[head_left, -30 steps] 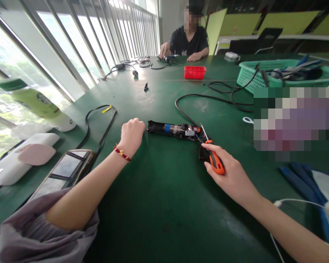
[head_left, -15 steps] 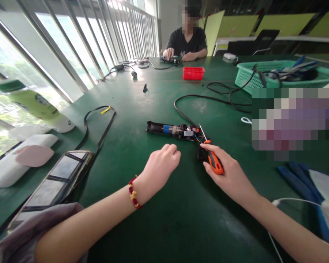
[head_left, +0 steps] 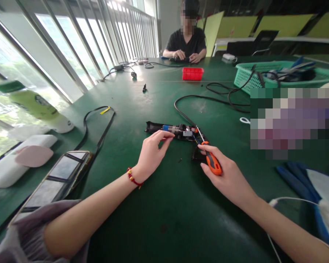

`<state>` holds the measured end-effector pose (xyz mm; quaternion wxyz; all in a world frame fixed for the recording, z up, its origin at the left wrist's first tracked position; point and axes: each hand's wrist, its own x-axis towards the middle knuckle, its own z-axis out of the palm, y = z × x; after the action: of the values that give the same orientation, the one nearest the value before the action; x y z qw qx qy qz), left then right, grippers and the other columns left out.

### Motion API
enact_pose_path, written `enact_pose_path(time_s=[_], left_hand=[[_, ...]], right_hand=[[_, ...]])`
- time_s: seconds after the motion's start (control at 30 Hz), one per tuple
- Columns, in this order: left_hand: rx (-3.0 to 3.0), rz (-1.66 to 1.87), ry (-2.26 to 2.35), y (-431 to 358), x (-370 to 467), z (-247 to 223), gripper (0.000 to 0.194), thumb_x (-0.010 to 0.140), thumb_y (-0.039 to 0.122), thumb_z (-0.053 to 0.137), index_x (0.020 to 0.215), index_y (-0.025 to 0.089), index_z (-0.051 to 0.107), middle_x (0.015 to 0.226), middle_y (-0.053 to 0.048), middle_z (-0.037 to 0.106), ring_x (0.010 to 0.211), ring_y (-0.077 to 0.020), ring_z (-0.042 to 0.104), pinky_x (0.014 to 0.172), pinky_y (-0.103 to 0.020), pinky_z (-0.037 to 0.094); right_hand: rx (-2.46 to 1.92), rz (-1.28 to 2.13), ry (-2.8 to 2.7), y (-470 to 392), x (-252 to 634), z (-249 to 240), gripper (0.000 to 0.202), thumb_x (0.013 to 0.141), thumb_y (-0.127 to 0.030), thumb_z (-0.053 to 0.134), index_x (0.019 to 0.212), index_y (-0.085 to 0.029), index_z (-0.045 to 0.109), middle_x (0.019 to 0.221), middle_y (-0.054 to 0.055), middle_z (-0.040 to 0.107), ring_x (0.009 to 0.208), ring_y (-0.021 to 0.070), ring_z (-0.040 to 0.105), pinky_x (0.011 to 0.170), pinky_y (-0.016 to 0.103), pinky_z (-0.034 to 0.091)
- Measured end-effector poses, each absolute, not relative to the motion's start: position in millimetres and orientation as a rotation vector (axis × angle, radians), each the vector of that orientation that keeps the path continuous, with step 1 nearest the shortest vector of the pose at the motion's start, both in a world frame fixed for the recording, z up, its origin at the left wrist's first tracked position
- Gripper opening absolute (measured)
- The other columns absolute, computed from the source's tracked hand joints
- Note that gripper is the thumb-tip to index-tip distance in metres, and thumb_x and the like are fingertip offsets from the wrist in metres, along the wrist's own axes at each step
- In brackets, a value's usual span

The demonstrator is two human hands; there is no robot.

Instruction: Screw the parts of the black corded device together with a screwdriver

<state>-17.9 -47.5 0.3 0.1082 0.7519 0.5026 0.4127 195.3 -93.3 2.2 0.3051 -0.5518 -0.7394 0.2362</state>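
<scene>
An opened black handheld device [head_left: 156, 127] lies across the green table, its motor, blue band, wires and small parts exposed. My right hand [head_left: 224, 168] grips a screwdriver [head_left: 214, 163] with an orange and black handle. The metal shaft points up and left, its tip at the right end of the device's innards. My left hand [head_left: 153, 153], with a red beaded bracelet, is at the device's near edge, thumb and fingertips drawn together in a pinch. Anything between them is too small to make out. A tiny dark piece [head_left: 180, 160] rests on the table between my hands. Beside the screwdriver lies a black part [head_left: 197, 153], partly hidden.
A black cord [head_left: 186, 98] loops from the device toward a green basket [head_left: 244, 78]. Beyond stands a red bin [head_left: 192, 74]; a person [head_left: 185, 45] handles a dark object at the far end. At left are a phone [head_left: 57, 175], a strap and a bottle [head_left: 41, 106].
My left hand has moved up and left to the device, its fist unfolding into a pinch. A tiny piece now shows on the table. The screwdriver has shifted slightly left.
</scene>
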Motion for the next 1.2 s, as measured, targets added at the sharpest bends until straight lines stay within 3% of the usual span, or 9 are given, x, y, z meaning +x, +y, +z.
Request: enact_pose_path(time_s=[0.17,0.4,0.97,1.2], left_hand=[[2.143,1.217,1.49,-47,-17,-2,0.014,0.087,0.023,0.049,0.088,0.018,0.063,0.09,-0.002,0.068,0.082,-0.0136,0.063,0.077,-0.027,0.053],[2.115,1.275,1.423,-47,-16,-3,0.014,0.086,0.022,0.051,0.089,0.018,0.063,0.092,-0.002,0.067,0.084,-0.0128,0.063,0.077,-0.026,0.053],[2.394,1.266,1.359,-38,-11,-9,0.016,0.088,0.02,0.049,0.089,0.018,0.065,0.091,-0.003,0.065,0.086,-0.013,0.061,0.078,-0.025,0.05],[2.949,0.851,1.71,-59,-7,4,0.024,0.088,0.019,0.047,0.106,0.018,0.062,0.103,-0.006,0.063,0.09,-0.018,0.059,0.069,-0.028,0.048]], right_hand=[[-1.404,0.718,-1.876,-96,194,3,0.038,0.08,-0.022,0.051,0.118,-0.024,0.051,0.111,0.007,0.065,0.102,0.0237,0.064,0.089,0.039,0.05],[-1.226,0.957,-1.8,-101,190,2,0.034,0.081,-0.02,0.052,0.115,-0.021,0.052,0.114,0.007,0.066,0.09,0.018,0.07,0.083,0.03,0.055],[-1.232,0.933,-1.792,-102,188,-1,0.035,0.081,-0.02,0.053,0.116,-0.022,0.053,0.109,0.005,0.067,0.086,0.0162,0.07,0.082,0.029,0.054],[-1.217,0.952,-1.827,-100,192,-3,0.037,0.08,-0.017,0.054,0.117,-0.024,0.052,0.111,0.003,0.066,0.087,0.0135,0.069,0.084,0.026,0.052]])
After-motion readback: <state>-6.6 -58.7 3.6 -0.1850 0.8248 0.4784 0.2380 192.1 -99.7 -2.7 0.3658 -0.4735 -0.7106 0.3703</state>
